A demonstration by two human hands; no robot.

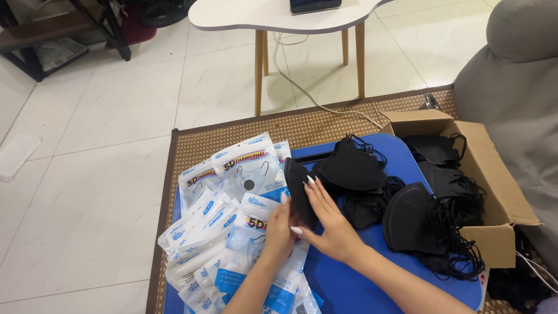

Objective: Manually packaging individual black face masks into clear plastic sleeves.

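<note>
Both hands meet over the blue surface [349,288], working one folded black face mask [300,192] that stands on edge between them. The left hand [279,231] closes its fingers on the mask's near left side, right above a spread of clear-and-white printed packets [224,215] that fan out across the left half of the surface. The right hand [331,224] lies flat against the mask's right face, its long pale-tipped fingers [317,192] stretched out and held close together, pressing rather than wrapping it. Just to the right sits a loose heap of black masks [354,174], and further right another dark pile [433,227] with tangled ear loops lies at the surface's edge. An open cardboard box [500,192] with more black masks stands at the far right, beside a grey cushioned seat [517,87]. A white side table [273,17] stands far off on the tiled floor [99,174].
</note>
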